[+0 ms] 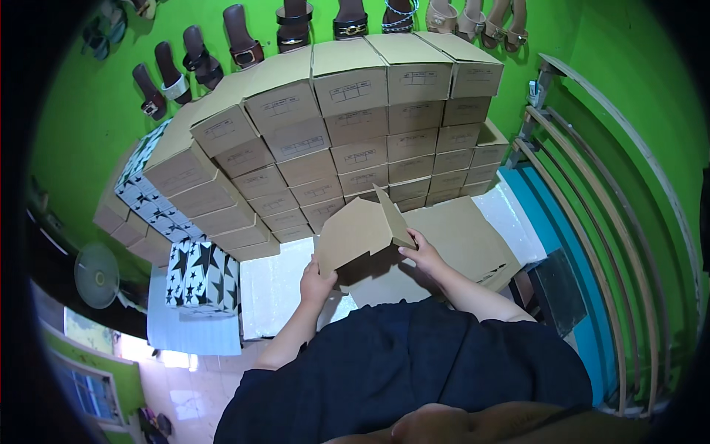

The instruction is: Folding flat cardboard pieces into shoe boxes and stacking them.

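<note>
You held the flat cardboard box blank (360, 231) above the table (275, 290), your left hand (316, 284) clenched on its lower-left corner and your right hand (421, 254) gripping its right flap, its long axis running between them.

The folded cardboard sheet (360, 231) covers the fingertips of the left hand (316, 285), and also part of the flat cardboard stack (466, 240) behind it. The labels on the brown boxes (355, 133) are too small to read. The sandals (296, 26) on the green wall are cut off at the top edge.
</note>
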A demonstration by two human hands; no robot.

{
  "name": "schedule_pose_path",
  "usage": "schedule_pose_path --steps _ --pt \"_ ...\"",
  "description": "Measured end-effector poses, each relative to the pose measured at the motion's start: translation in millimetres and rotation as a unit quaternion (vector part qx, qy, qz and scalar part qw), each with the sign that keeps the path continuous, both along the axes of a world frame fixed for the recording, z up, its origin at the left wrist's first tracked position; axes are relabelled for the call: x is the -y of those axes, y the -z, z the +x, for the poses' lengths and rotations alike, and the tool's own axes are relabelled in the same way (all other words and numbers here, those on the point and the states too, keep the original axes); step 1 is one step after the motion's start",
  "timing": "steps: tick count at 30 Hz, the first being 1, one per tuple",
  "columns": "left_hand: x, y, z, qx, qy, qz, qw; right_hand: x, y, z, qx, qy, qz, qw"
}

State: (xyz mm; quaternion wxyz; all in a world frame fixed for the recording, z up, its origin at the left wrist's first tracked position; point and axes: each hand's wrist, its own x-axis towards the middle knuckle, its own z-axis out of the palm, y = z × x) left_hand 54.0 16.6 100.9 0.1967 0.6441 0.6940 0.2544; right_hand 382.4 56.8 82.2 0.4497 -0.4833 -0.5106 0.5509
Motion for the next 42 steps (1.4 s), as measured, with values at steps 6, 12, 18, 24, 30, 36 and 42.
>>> schedule_pose_path --steps 6,12,18,24,30,36,42 --pt "16 -15 -7 0.031 -0.032 0.007 0.999 -2 -27 -6 -0.076 -0.066 0.021 0.995" --pt "30 -25 -19 0.053 -0.061 0.029 0.996 -5 -56 -6 -0.09 -0.075 -0.04 0.992" --pt "38 -57 -19 0.043 -0.051 0.069 0.995 -6 -97 -19 -0.028 -0.094 -0.018 0.995" --pt "51 -78 -14 0.019 -0.037 0.106 0.993 -15 -109 -25 0.017 -0.143 -0.004 0.99" --pt "63 -76 -19 0.028 -0.023 0.122 0.992 -11 -122 -36 0.069 -0.14 0.062 0.986" --pt "71 -70 -25 0.023 -0.003 0.101 0.995 12 -150 -46 -0.118 -0.176 0.02 0.977" --pt "45 22 -64 0.561 -0.078 -0.088 0.82 1 -129 -51 0.095 -0.199 0.186 0.958"
